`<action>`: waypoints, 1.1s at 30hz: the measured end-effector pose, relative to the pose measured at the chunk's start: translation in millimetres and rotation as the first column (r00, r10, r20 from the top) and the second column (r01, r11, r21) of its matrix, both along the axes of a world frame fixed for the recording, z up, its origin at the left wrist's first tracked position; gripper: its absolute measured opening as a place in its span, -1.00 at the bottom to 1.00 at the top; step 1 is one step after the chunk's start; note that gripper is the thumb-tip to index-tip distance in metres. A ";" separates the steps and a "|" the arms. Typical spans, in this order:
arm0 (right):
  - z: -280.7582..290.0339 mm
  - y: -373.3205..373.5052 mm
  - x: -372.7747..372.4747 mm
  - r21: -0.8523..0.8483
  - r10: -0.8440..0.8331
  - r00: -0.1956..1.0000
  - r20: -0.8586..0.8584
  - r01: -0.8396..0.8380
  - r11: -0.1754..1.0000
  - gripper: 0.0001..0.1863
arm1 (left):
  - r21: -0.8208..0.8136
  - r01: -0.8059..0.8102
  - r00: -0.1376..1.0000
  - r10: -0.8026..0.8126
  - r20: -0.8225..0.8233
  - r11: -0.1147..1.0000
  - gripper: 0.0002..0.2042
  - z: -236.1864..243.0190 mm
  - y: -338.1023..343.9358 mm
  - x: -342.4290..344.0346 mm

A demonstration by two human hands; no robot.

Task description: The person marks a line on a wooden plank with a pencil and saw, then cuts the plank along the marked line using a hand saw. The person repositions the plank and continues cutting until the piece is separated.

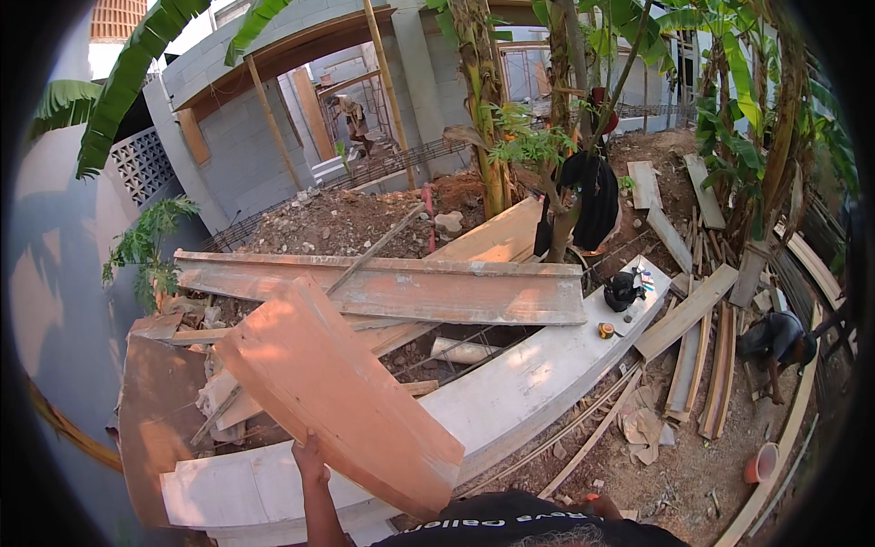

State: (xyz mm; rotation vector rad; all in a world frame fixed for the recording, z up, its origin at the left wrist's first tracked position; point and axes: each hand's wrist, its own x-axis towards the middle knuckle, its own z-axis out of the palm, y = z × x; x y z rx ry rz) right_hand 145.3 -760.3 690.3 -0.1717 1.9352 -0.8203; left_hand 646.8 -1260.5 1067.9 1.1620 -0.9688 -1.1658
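Left hand [311, 459] grips the lower edge of the tilted wooden panel [342, 397] above the white bench [519, 374], right hand [602, 509] barely shows, grip can't tell, so one-sided support could let it slip.

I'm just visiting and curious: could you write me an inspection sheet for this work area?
Surface: long white slab, with a tape measure and black bundle toward its far end.
Job's things: broad orange-brown board, held tilted.
Clutter: loose planks, rubble mound, bucket.
Hands: left hand grips the board's edge; right hand can't be clearly made out.
Cables: nothing seen.
Surroundings: block wall, banana plants, one person low at right, another person farther off.
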 end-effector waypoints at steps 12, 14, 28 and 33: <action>94.4 -25.8 1.0 0.035 0.006 0.988 0.154 -0.011 0.999 -0.67 | 0.141 -0.453 0.876 0.469 -0.114 0.881 -0.48 -79.3 6.2 117.3; 103.2 -29.8 -6.0 0.074 0.026 0.984 0.178 -0.039 0.996 -0.62 | 0.125 -0.514 0.836 0.528 -0.148 0.849 -0.43 -97.1 6.2 149.0; 112.3 -57.2 -24.1 0.211 0.256 0.954 0.155 -0.285 0.935 -0.67 | 0.374 -0.559 0.582 0.672 -0.458 0.740 -0.31 -216.0 71.0 188.0; 131.4 -80.9 -5.4 0.171 0.366 0.924 0.111 -0.380 0.909 -0.71 | 0.496 -0.515 0.458 0.714 -0.531 0.699 -0.37 -287.6 83.0 122.4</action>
